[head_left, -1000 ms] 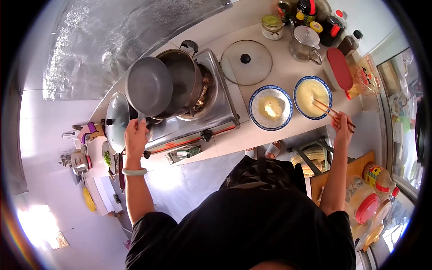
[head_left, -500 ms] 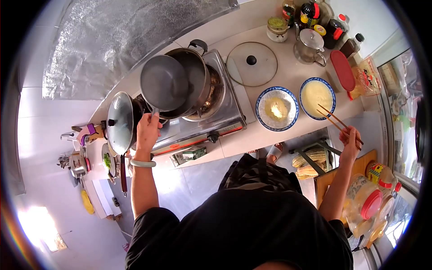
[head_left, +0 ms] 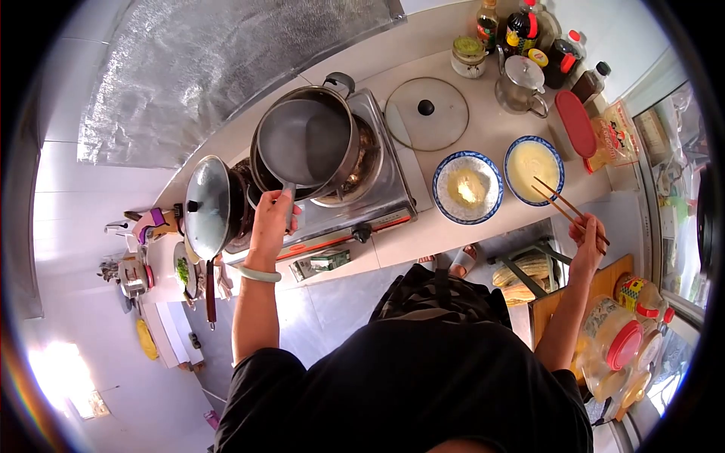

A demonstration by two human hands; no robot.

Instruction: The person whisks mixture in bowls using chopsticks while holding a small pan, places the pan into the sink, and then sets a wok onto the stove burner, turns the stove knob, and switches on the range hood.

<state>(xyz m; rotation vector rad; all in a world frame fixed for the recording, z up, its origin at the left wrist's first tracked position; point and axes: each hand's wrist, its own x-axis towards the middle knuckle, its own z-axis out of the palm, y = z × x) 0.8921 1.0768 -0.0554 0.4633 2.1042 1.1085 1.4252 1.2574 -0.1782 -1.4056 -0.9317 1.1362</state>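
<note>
My left hand (head_left: 272, 219) is closed round the handle of a small grey saucepan (head_left: 306, 140). The saucepan hangs over a larger metal pot (head_left: 346, 151) on the gas stove (head_left: 393, 181) and hides most of that pot's inside. Between the fingers of my right hand (head_left: 587, 234) is a pair of chopsticks (head_left: 563, 202). Their tips point into a blue-rimmed bowl of pale yellow batter (head_left: 532, 170). To its left stands a second blue-rimmed bowl (head_left: 453, 208) with a little pale stuff at the bottom.
A glass lid (head_left: 445, 121) lies behind the bowls. The metal kettle (head_left: 521, 83), several sauce bottles (head_left: 521, 30) and a red-lidded box (head_left: 575, 124) stand at the back right. On the left is a covered frying pan (head_left: 208, 208). Large plastic jars (head_left: 604, 328) are beside my right arm.
My left hand and the saucepan have moved right, further over the large pot. My right hand holds the chopsticks in nearly the same place.
</note>
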